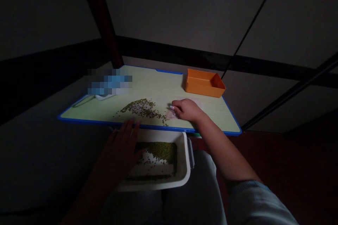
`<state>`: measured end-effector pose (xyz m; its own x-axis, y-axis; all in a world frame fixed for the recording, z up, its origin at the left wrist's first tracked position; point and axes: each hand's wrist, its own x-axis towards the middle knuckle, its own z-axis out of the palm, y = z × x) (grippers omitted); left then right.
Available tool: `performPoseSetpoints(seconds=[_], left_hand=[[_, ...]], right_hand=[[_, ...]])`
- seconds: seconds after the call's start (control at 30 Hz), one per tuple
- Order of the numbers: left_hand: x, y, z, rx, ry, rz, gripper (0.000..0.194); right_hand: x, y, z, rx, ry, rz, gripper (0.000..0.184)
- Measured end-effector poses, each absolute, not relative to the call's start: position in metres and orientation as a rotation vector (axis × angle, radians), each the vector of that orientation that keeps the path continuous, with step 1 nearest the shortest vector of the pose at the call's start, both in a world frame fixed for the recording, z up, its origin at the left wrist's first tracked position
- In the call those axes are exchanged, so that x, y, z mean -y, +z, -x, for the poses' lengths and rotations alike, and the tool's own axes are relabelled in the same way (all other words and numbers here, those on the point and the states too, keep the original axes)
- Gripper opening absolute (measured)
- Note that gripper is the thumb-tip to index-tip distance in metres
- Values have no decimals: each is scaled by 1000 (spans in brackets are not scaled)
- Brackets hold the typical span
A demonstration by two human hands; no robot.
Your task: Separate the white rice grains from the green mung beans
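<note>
My right hand (186, 109) is closed over the pale tabletop (163, 81), fingers curled in and thumb against them. What it holds, if anything, is hidden. Just left of it lies a loose spread of small green and dark grains (142, 108), like beans or seeds. At the table's front edge my left hand (123, 146) is open, its fingers stretched out and its thumb apart. It covers the left side of a white plastic bin (186, 165), which sits at my lap. Inside, more green grains (165, 151) are heaped at the far right, with a few scattered over the bottom.
An orange open box (203, 84) stands at the table's far right. A blurred-out blue and white item (111, 84) is at the far left. The table has a blue rim (169, 71). Pale wall panels (185, 7) rise close behind; the light is dim.
</note>
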<state>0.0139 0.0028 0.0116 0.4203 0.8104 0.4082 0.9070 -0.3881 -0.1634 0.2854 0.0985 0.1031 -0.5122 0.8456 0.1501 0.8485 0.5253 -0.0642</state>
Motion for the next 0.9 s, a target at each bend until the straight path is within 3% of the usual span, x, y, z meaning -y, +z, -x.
performPoseSetpoints(seconds=[0.9], left_hand=[[-5, 12, -7, 1394, -352, 2286, 79]], right_hand=[[-100, 103, -288, 2545, -50, 1522, 33]])
